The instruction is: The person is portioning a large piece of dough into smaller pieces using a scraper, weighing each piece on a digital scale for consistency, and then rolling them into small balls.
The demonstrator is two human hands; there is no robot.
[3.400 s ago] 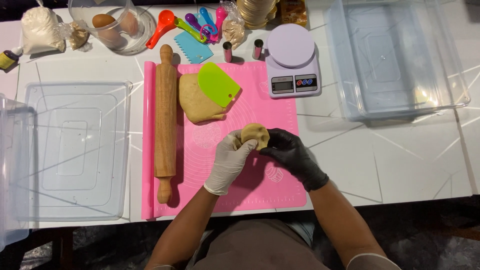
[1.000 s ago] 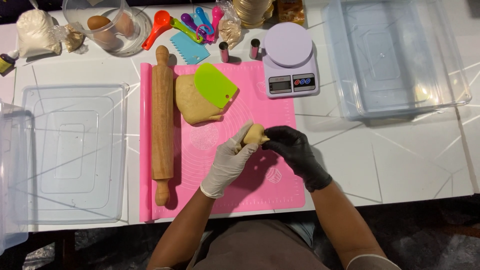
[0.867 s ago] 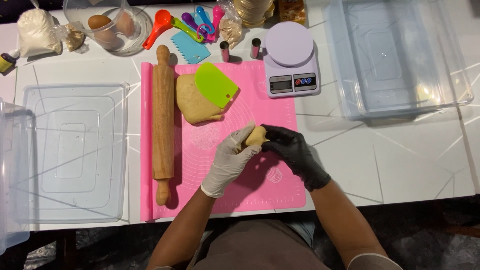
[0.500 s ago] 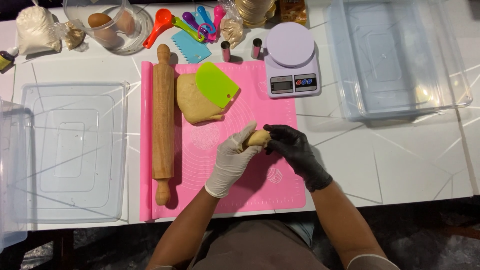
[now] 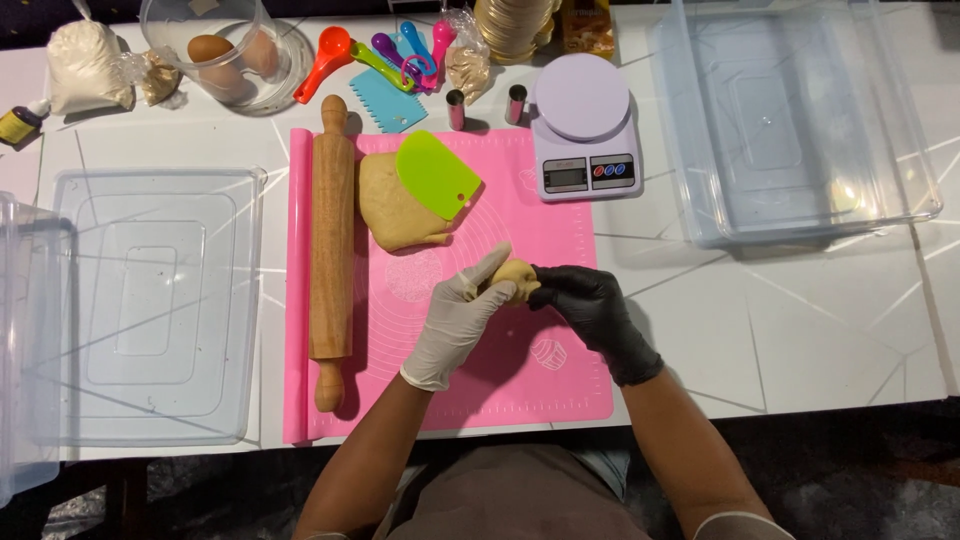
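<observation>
1. Now the left hand [image 5: 455, 325], in a white glove, and the right hand [image 5: 592, 305], in a black glove, both close around a small ball of dough [image 5: 516, 279], held between the fingers just above the pink mat [image 5: 520, 380].
2. The ball is small and gripped from both sides, so I think too much pressing could squash it out of shape or make it stick to the gloves.
3. It could also slip out and roll over the mat toward the near edge of the white surface [image 5: 800, 330], because nothing stands there to stop it.
4. The big piece of dough [image 5: 395, 210] lies on the far part of the mat with a green scraper [image 5: 437, 175] resting on top; a careless elbow may push the wooden rolling pin [image 5: 331, 240] beside it, and it is round, so it would roll.
5. A clear bowl [image 5: 215, 50] at the far left holds two brown eggs [image 5: 210, 48].
6. The clear tub [image 5: 800, 120] at the right seems to have almost nothing inside; I cannot tell what the pale spot near its wall is.
7. The flat clear lid [image 5: 150, 300] at the left carries nothing.
8. A tied bag [image 5: 85, 65] contains white powder, and a purple kitchen scale [image 5: 583, 135] stands bare beside the mat.
</observation>
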